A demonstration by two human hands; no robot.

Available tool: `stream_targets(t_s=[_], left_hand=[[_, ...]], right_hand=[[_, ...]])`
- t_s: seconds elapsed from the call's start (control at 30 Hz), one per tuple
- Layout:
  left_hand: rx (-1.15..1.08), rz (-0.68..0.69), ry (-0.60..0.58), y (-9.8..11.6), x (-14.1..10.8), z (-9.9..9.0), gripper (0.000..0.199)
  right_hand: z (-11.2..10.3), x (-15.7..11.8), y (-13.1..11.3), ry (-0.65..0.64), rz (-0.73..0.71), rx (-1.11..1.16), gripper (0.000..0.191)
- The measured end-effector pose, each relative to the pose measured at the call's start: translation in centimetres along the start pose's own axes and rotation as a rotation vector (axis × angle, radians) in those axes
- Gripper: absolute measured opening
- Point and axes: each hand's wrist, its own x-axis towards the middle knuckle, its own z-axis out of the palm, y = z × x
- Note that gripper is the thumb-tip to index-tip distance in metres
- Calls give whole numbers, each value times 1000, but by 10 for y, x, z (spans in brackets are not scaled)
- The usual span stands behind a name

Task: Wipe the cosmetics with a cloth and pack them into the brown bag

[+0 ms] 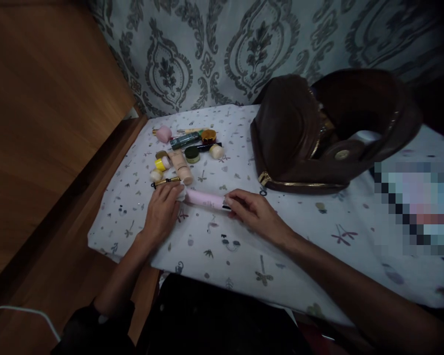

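Note:
A pink tube [204, 199] lies across the space between my hands, low over the patterned white cloth. My left hand [163, 209] is closed round its left end, with something whitish at the fingertips. The fingers of my right hand [252, 212] pinch the right end, where a small dark strip shows. Just beyond my left hand are a gold and black clip-like item [166, 183] and a beige tube [181, 166]. Behind them sit a dark green-lidded jar [192, 154], a yellow-banded small container [162, 163] and an amber jar [208, 136].
An open brown leather bag [288, 133] with a gold zipper stands at the back right. A pixelated area covers something at the far right. Wooden furniture [52, 98] rises at the left, and a patterned curtain [207, 49] hangs behind the cloth-covered surface [214, 256].

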Motion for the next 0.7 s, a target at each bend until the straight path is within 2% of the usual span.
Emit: stream_targets(t_s=[0.1, 0.3, 0.43, 0.57, 0.63, 0.7], left_hand=[[-7, 13, -6, 4, 3, 0, 34], [39, 70, -32, 14, 8, 8, 33], [-27, 141, -64, 39, 13, 15, 35], [-54, 257, -61, 64, 13, 20, 38], [-47, 262, -58, 66, 12, 21, 38], [-46, 226, -75, 58, 9, 22, 38]], right_hand=[[1, 1, 4, 10, 20, 75, 34], [6, 5, 14, 63, -35, 218, 39], [8, 6, 16, 46, 13, 233, 38], [9, 5, 15, 51, -9, 188, 27], [9, 5, 14, 46, -12, 168, 27], [9, 4, 12, 45, -5, 143, 31]])
